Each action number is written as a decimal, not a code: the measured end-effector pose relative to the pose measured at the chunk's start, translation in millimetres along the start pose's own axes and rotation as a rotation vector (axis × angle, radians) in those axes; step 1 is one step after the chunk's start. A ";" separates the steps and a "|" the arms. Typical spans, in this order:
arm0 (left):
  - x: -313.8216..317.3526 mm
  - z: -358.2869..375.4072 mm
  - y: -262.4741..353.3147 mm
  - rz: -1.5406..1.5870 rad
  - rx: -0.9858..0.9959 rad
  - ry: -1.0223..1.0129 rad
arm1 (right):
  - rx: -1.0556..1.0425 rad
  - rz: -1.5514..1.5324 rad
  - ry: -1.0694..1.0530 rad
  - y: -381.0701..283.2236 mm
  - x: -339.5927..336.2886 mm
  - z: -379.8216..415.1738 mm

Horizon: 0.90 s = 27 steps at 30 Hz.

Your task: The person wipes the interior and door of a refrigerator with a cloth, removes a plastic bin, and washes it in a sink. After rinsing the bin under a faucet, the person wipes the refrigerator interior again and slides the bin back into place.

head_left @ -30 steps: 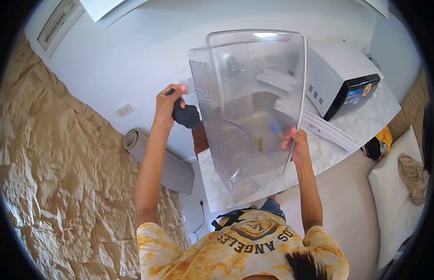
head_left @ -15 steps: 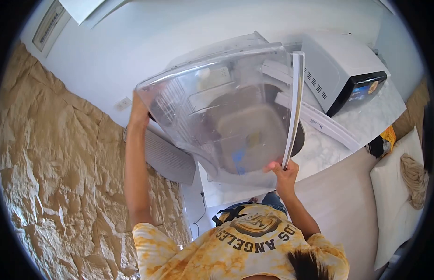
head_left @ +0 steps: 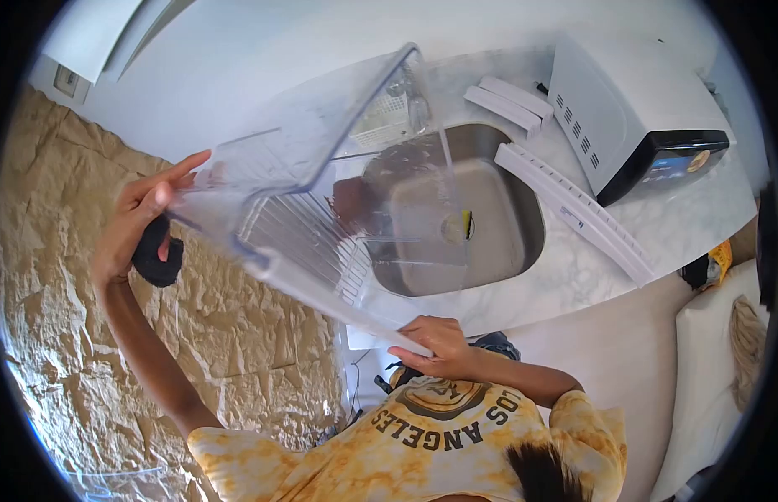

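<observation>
A large clear plastic drawer point(head_left: 322, 159), like one from a refrigerator, is held tilted over the left part of the sink and counter. At its left corner is my left hand point(head_left: 138, 213), thumb and fingers on the edge, with a black cloth or scrubber point(head_left: 158, 255) bunched in the palm. Closed around the near end of the drawer's pale front rim point(head_left: 322, 297) is my right hand point(head_left: 435, 345), close to my shirt. Beneath and beyond the drawer lies the steel sink point(head_left: 531, 243), partly seen through the plastic. A small yellow and black item point(head_left: 468, 224) is by its drain.
Right of the sink, a long white plastic strip point(head_left: 573, 213) lies on the marbled counter point(head_left: 489, 314). Shorter white pieces point(head_left: 510, 102) sit behind it, near a microwave point(head_left: 615, 117). A white wire rack point(head_left: 301, 238) shows through the drawer. Crinkled brown covering point(head_left: 63, 276) spreads at left.
The drawer has swung left and turned, uncovering more of the sink. My left hand has moved outward to the left, showing the black cloth. My right hand has come left and nearer my body.
</observation>
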<state>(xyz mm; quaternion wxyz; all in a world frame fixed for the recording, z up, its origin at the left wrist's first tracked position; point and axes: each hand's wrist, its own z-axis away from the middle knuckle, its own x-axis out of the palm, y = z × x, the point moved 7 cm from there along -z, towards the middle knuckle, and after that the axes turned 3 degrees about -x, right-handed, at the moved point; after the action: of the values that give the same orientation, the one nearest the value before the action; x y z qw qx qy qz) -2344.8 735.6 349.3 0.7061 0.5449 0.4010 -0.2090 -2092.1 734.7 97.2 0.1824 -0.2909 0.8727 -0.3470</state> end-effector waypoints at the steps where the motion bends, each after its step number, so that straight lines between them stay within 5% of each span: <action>1: -4.0 3.2 2.6 -0.079 0.036 0.109 | -0.042 -0.059 -0.009 -0.3 -2.1 -2.3; 4: -4.9 21.7 26.2 -0.280 0.130 0.354 | -0.072 -0.029 -0.175 2.2 -2.4 0.5; 8: 39.7 48.4 84.9 -0.421 0.236 0.332 | -0.052 -0.024 -0.239 9.9 4.8 9.2; 12: 50.7 52.9 82.4 -0.416 0.375 0.397 | -0.077 -0.503 -0.381 23.4 -25.7 -21.0; 16: 54.2 55.3 77.9 -0.265 0.407 0.440 | -0.366 0.250 0.244 -13.6 -69.6 -91.2; 19: 55.5 53.3 77.6 -0.192 0.280 0.443 | -0.502 0.484 -0.103 -24.2 16.8 -134.7; 23: 57.5 50.2 82.0 -0.182 0.256 0.408 | -0.367 1.356 -0.756 20.9 57.5 -185.5; 27: 56.8 45.9 80.1 -0.181 0.271 0.414 | -0.554 1.630 -0.561 41.2 41.9 -185.3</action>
<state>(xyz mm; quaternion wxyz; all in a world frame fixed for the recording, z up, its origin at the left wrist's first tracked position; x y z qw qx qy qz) -2237.0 726.1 356.3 0.5079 0.6278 0.5524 -0.2069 -2236.2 825.0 191.3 0.5011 0.3099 0.7839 0.1959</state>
